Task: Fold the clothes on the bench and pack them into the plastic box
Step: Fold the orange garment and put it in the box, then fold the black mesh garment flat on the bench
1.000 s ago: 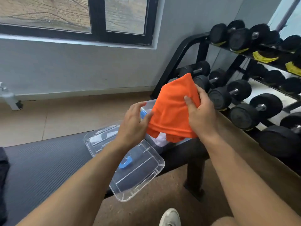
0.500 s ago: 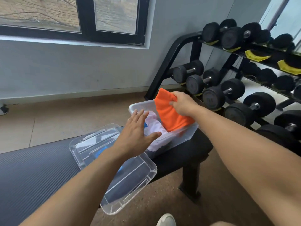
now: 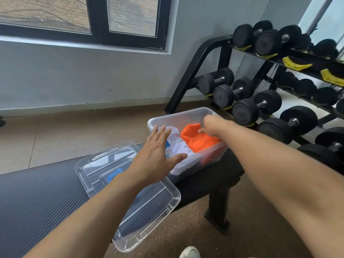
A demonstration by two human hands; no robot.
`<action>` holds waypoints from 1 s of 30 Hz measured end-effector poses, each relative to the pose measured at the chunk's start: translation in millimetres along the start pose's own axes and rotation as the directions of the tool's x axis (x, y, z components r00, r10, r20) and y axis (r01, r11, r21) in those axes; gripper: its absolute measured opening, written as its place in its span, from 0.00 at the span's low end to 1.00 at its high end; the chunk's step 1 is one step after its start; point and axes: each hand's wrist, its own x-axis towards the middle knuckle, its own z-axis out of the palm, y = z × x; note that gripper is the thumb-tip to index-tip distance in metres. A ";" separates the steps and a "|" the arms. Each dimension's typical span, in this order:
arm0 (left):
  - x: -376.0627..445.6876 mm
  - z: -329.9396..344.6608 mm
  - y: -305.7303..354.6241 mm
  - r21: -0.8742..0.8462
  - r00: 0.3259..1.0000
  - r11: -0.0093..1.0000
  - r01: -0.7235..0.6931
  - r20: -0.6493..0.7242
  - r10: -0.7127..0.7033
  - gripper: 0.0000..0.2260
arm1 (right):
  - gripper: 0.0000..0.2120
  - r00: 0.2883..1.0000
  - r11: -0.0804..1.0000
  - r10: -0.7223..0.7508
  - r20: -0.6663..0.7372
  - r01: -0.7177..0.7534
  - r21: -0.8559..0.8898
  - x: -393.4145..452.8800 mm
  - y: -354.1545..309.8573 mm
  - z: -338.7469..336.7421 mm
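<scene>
Head view. The clear rectangular plastic box stood at the end of the black ribbed bench, and inside it lay two garments: a folded white cloth toward my left and a bright orange folded cloth toward my right, the two touching along one edge. My right hand reached down into the box and rested on the far part of the orange cloth; its fingers were blurred and turned away from the camera, so I could not tell whether they pinched the fabric or merely pressed it. My left hand was spread flat, fingers straight and apart, hovering at the near left corner of the box with the thumb over its rim; whether the palm touched the white cloth could not be made out. The clear plastic lid, with a blue clip showing at it, lay flat on the bench just beside the box, one corner jutting past the bench edge. A black dumbbell rack stood against the grey wall behind.
</scene>
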 end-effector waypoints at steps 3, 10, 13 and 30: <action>0.7 0.3 -0.6 0.009 1.000 1.000 -0.003 0.004 0.003 0.40 | 0.29 0.982 0.981 -0.151 -0.116 0.164 0.107 -2.3 3.9 -18.9; 2.4 -0.1 -1.2 -0.021 1.000 1.000 -0.012 0.008 0.012 0.41 | 0.46 0.948 0.971 -0.236 0.214 0.220 0.097 -4.2 -10.7 12.1; 3.6 1.2 -1.8 -0.019 1.000 1.000 -0.012 0.008 0.012 0.41 | 0.46 0.915 0.958 -0.274 0.296 0.288 -0.003 0.5 -22.4 29.3; -49.2 -48.6 -43.0 -0.024 0.949 0.991 0.135 -0.283 -0.137 0.35 | 0.21 0.758 0.530 -0.382 -0.528 0.648 0.547 -106.9 -132.9 -42.3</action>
